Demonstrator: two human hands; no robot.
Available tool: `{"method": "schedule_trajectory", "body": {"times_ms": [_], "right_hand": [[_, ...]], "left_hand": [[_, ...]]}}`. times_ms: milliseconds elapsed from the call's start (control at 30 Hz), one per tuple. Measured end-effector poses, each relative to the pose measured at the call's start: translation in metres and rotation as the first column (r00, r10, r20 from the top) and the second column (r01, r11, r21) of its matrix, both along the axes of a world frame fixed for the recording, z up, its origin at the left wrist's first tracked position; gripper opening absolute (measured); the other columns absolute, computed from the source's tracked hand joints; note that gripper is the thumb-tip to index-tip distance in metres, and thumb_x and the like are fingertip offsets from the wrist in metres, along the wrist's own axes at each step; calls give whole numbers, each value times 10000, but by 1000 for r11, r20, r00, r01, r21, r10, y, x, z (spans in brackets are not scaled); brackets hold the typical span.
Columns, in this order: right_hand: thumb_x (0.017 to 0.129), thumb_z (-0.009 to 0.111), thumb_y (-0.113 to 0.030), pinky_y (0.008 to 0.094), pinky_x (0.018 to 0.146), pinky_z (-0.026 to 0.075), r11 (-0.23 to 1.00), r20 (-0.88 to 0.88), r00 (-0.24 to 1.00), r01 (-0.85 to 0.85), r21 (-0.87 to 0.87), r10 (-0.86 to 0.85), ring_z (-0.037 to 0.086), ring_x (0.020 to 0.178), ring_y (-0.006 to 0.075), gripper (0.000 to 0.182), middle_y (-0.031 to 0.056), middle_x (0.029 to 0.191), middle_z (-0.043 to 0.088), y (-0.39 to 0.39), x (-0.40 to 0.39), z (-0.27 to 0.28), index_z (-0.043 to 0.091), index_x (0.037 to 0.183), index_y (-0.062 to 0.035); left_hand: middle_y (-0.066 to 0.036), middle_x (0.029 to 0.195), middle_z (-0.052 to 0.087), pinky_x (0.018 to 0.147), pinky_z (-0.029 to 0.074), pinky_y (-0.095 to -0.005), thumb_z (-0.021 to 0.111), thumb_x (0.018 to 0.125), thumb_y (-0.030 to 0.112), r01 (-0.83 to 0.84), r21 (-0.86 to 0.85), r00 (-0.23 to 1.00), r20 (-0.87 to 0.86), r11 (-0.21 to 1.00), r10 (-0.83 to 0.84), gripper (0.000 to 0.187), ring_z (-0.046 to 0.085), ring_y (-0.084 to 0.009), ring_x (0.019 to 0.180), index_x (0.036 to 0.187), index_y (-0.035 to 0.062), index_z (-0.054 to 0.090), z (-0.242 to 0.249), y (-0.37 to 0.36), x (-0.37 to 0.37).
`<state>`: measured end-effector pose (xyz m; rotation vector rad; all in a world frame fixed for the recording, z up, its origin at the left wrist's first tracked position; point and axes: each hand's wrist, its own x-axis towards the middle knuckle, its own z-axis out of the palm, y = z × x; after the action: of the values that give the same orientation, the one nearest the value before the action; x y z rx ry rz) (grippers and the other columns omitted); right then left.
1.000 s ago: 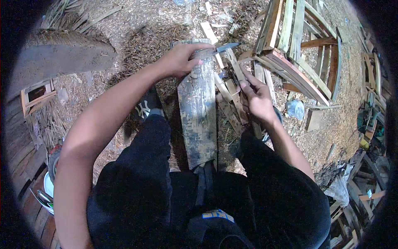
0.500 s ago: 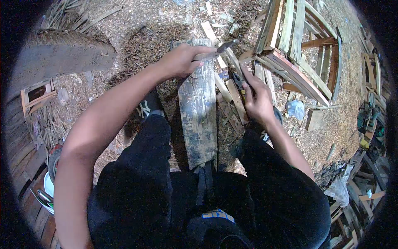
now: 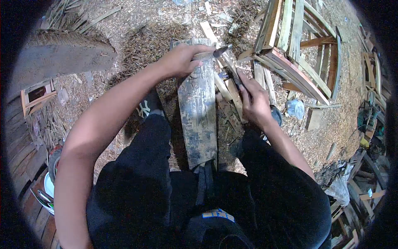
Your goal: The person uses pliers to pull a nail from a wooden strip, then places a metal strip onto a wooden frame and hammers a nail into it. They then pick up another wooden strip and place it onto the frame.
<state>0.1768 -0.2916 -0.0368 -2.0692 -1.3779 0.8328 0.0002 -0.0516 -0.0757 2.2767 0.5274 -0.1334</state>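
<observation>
My left hand (image 3: 181, 59) is closed around a small flat piece of wood (image 3: 203, 55), pinched between thumb and fingers above the far end of a worn plank (image 3: 197, 112). My right hand (image 3: 258, 103) grips the wooden handle of a hammer (image 3: 222, 51). The dark metal head is right at the tip of the wood piece. The plank runs lengthwise between my legs, its surface scuffed and stained.
A slatted wooden frame (image 3: 299, 68) stands at the upper right. A thick beam (image 3: 62, 62) juts in from the left. Offcuts (image 3: 236, 97) and a clear plastic container (image 3: 295, 109) lie on the shavings-covered ground right of the plank. A white bucket (image 3: 49, 189) is at the lower left.
The hammer head has come down and slightly left onto the end of the wood piece. My right hand has dropped a little; my left hand has stayed in place.
</observation>
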Motion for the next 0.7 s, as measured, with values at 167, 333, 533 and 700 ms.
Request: {"method": "schedule_trajectory", "body": {"times_ms": [167, 333, 533, 700], "right_hand": [[1001, 562, -46, 402, 1019, 499, 980, -67, 992, 115, 162, -106, 665, 1164, 374, 463, 253, 1268, 665, -7, -8, -10, 553, 1463, -69], [1025, 551, -82, 392, 1115, 429, 978, -106, 977, 192, 82, -182, 563, 1352, 350, 453, 249, 1442, 576, -11, -9, -19, 537, 1477, -68], [1067, 530, -95, 253, 610, 474, 901, -485, 761, 348, -257, -432, 568, 686, 89, 485, 18, 899, 653, -10, -10, -22, 477, 1547, -141], [1077, 525, -88, 220, 492, 324, 863, -608, 625, 445, -238, -490, 358, 559, 39, 512, -70, 740, 459, -6, -14, -25, 437, 1575, -172]], "left_hand": [[-184, 1192, 721, 965, 555, -466, 720, 898, 125, -1, -27, 1000, 0, 1000, 1, 582, 709, -379, 1076, 1444, 259, 571, -1, 2, -1], [-188, 1213, 717, 986, 544, -460, 686, 931, 153, 13, -78, 999, 39, 997, -10, 535, 697, -388, 1115, 1446, 237, 568, -3, 6, 0], [-218, 1179, 719, 989, 529, -488, 640, 981, 156, 39, -187, 998, 65, 982, -27, 485, 705, -363, 1091, 1457, 195, 549, 0, 5, 1], [-216, 1238, 697, 1001, 518, -432, 654, 960, 161, -36, -167, 999, 19, 985, 40, 521, 692, -339, 1126, 1467, 200, 539, 5, -10, 6]]}}
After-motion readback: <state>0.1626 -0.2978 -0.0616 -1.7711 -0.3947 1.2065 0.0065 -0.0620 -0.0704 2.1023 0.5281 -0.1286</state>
